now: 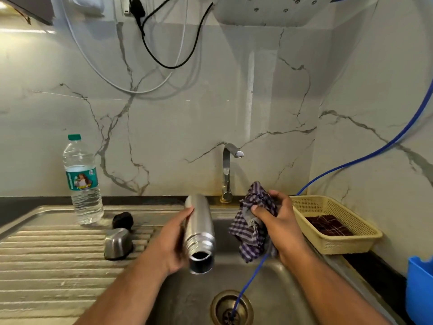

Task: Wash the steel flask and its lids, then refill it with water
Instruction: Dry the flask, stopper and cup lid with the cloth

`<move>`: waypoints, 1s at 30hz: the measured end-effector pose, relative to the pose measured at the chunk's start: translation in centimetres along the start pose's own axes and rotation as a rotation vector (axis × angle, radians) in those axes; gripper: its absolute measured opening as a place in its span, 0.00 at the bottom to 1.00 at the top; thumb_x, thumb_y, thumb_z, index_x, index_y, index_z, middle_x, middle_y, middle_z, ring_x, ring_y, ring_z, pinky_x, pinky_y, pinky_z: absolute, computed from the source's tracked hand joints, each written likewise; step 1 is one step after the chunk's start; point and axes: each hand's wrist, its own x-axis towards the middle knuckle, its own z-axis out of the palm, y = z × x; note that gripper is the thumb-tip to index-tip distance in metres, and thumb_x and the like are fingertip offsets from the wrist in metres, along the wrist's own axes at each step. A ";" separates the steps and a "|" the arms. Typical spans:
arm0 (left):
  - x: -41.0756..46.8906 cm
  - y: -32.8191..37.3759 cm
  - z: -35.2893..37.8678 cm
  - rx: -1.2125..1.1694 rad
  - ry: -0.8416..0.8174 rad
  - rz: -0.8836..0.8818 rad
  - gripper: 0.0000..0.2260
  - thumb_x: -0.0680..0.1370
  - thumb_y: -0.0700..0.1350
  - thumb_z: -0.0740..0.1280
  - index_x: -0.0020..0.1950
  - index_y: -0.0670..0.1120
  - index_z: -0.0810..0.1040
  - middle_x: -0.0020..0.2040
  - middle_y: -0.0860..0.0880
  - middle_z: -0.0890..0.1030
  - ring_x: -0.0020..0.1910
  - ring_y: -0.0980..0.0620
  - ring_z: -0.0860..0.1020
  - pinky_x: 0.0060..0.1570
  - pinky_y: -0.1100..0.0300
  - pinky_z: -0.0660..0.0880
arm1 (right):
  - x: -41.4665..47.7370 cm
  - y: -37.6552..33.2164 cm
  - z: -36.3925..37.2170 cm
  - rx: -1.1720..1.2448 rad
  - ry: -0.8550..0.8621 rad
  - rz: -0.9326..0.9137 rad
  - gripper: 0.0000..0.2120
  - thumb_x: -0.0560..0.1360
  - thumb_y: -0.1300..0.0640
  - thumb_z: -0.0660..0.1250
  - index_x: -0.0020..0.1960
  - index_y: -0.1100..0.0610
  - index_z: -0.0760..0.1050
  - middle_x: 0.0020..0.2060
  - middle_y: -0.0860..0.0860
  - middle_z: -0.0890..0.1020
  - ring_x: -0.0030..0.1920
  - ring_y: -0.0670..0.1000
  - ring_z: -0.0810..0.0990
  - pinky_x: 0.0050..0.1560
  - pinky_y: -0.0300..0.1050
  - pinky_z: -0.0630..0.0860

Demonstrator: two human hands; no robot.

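flask (pixel 200 227) sits uncapped, gripped by our left fingers (pixel 187 213); our right fingers (pixel 260 213) clutch a checked cloth (pixel 251 233); we judge refilling remains.

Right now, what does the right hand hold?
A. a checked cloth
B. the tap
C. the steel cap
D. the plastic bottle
A: the right hand grips the cloth, bunched in its fingers, while the left hand holds the flask.
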 end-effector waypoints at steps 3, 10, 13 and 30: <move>0.5 0.2 -0.2 0.042 -0.059 0.014 0.33 0.70 0.54 0.77 0.68 0.40 0.71 0.47 0.34 0.81 0.40 0.35 0.83 0.45 0.36 0.83 | -1.3 -1.1 0.4 -0.216 -0.120 -0.264 0.22 0.76 0.59 0.75 0.61 0.37 0.74 0.55 0.38 0.83 0.55 0.41 0.83 0.54 0.40 0.81; 1.5 0.0 -0.3 0.010 -0.077 0.010 0.26 0.84 0.56 0.58 0.57 0.32 0.76 0.31 0.36 0.82 0.24 0.43 0.82 0.27 0.57 0.79 | -4.6 -0.1 3.4 -0.841 -0.589 -0.933 0.21 0.78 0.50 0.71 0.70 0.38 0.74 0.65 0.42 0.73 0.63 0.41 0.74 0.57 0.37 0.77; 2.0 -0.2 -0.1 0.014 -0.088 0.038 0.23 0.85 0.51 0.56 0.63 0.31 0.76 0.29 0.38 0.81 0.23 0.46 0.81 0.21 0.62 0.76 | -3.8 0.3 3.8 -1.009 -0.672 -1.039 0.19 0.79 0.45 0.68 0.70 0.37 0.74 0.64 0.43 0.72 0.61 0.43 0.74 0.51 0.41 0.80; 1.5 -0.6 0.3 0.135 -0.331 -0.034 0.26 0.76 0.59 0.68 0.58 0.36 0.84 0.49 0.35 0.83 0.42 0.39 0.83 0.41 0.49 0.83 | -2.2 1.1 2.2 -1.011 -0.463 -1.146 0.19 0.79 0.44 0.68 0.69 0.39 0.75 0.63 0.46 0.72 0.55 0.45 0.76 0.47 0.43 0.81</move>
